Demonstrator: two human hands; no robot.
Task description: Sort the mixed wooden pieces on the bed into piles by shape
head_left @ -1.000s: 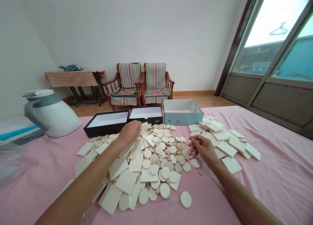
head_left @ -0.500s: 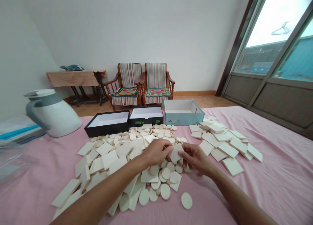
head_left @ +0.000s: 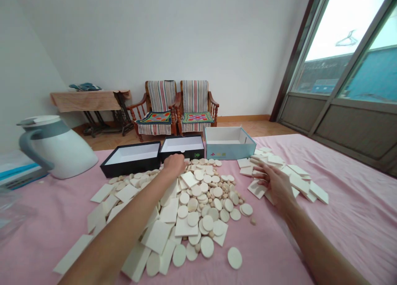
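My left hand reaches over the far side of a heap of pale wooden pieces, near the middle black box. Its fingers are curled together, and whatever they grip is hidden. A small square tile lies just beyond the knuckles. Over a separate pile of square tiles on the right, my right hand has its fingers apart, with nothing seen in them. The heap mixes round discs, larger square tiles and small wooden bits.
Two black boxes and a light-blue box stand open behind the heap. A white-and-grey jug is at the left, near clear plastic. Pink cloth covers the surface. Two wooden armchairs stand beyond.
Both hands were together at a square tile above the heap. They have parted: my left hand moved to the far left, my right hand to the right-hand pile with fingers spread.
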